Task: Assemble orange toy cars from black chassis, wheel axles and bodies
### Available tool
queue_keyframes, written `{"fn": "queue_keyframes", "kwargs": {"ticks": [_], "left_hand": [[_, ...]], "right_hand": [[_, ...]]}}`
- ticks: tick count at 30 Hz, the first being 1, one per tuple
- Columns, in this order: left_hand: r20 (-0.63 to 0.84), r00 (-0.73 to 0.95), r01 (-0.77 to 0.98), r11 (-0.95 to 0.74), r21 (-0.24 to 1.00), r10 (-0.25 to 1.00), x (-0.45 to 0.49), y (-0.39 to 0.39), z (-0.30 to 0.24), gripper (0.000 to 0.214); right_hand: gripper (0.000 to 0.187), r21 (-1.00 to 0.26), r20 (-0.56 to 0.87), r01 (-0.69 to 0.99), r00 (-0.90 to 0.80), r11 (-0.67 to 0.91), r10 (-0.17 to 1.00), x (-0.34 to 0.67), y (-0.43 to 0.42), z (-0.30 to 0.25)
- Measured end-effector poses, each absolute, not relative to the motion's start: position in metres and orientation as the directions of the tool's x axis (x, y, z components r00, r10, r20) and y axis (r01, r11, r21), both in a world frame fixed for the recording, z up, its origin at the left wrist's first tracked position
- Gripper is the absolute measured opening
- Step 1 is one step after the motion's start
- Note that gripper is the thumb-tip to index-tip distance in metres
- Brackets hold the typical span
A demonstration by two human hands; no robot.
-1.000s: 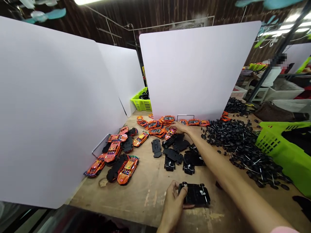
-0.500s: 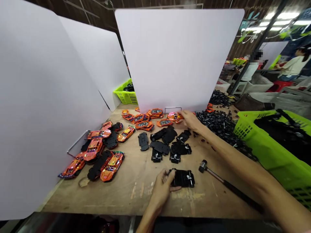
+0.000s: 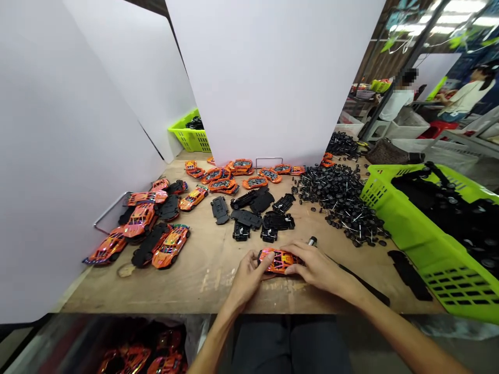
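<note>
An orange toy car body [image 3: 278,261] is held between my two hands near the front of the wooden table, right side up. My left hand [image 3: 250,272] grips its left end, thumb on top. My right hand [image 3: 312,265] closes on its right end. The black chassis seen there earlier is hidden, so I cannot tell how the two fit. Just beyond lie several black chassis [image 3: 246,219]. Behind my right hand, a hammer [image 3: 313,241] is partly covered, its dark handle [image 3: 366,285] reaching toward the front right.
Orange car bodies [image 3: 222,185] line the back, and assembled-looking cars [image 3: 171,246] pile at left. Black wheels and axles [image 3: 339,192] heap at right, beside a green basket [image 3: 421,244] of black parts. White panels [image 3: 273,78] stand behind and left. Two people sit at far right.
My right hand has come back from the rear row with an orange car body, now at my left hand where the black chassis was. The view has tilted down.
</note>
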State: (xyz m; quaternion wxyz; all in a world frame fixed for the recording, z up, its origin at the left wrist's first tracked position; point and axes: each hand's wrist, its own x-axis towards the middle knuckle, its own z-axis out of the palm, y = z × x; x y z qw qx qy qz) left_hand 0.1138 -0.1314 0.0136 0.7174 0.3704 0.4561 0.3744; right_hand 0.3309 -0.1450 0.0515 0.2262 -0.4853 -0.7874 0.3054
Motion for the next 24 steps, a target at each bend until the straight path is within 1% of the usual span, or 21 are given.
{"fn": "queue_keyframes", "kwargs": {"ticks": [6,12,17,21,24], "left_hand": [[-0.381,0.275,-0.250,0.448,0.858,0.883,0.114,-0.133,0.009,0.051],[-0.413,0.304,-0.268,0.493,0.828,0.858,0.109,-0.132,0.009,0.050],[-0.465,0.294,-0.282,0.541,0.792,0.835,0.110,-0.132,0.012,0.052],[-0.485,0.286,-0.304,0.558,0.772,0.827,0.112,-0.133,0.014,0.052],[-0.496,0.273,-0.279,0.561,0.779,0.824,0.112,-0.132,0.013,0.052]], "right_hand": [[0.040,-0.642,0.038,0.668,-0.464,0.377,0.885,0.327,-0.143,0.051],[0.038,-0.614,0.022,0.673,-0.507,0.412,0.862,0.326,-0.143,0.053],[0.054,-0.585,0.050,0.692,-0.489,0.423,0.871,0.323,-0.147,0.045],[0.050,-0.531,0.089,0.732,-0.454,0.428,0.887,0.317,-0.149,0.036],[0.054,-0.462,0.093,0.770,-0.453,0.441,0.887,0.316,-0.149,0.029]]}}
